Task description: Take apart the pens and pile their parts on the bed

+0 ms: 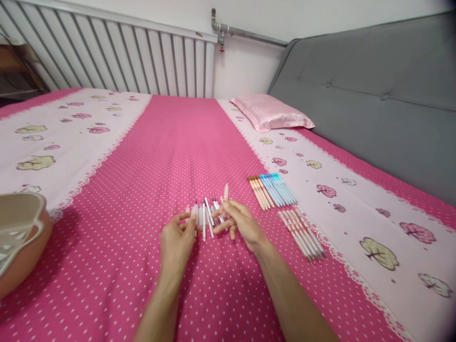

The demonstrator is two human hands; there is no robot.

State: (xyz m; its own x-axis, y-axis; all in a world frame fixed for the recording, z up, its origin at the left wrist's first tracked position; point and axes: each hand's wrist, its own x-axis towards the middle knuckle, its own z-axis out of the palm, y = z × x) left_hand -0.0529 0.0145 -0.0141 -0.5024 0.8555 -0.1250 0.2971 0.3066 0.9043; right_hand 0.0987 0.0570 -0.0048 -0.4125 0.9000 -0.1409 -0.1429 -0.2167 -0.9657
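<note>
Pink polka-dot bedsheet [149,190] carried everything. Left of the sorted row of orange and blue pens [272,190] lay loose white and clear plastic pen parts [208,216]. Left hand [176,242] pinched one pale piece; right hand [238,221] pinched a pale pink cap [225,191]. Judged light, stiff, slippery; grip mid-barrel.

bed [149,156], pink dotted sheet: pink pillow [270,113]; orange pens [260,191]; blue pens [278,188]; pink-white pens [302,233]; loose white pens [206,217]; basket [17,237].
</note>
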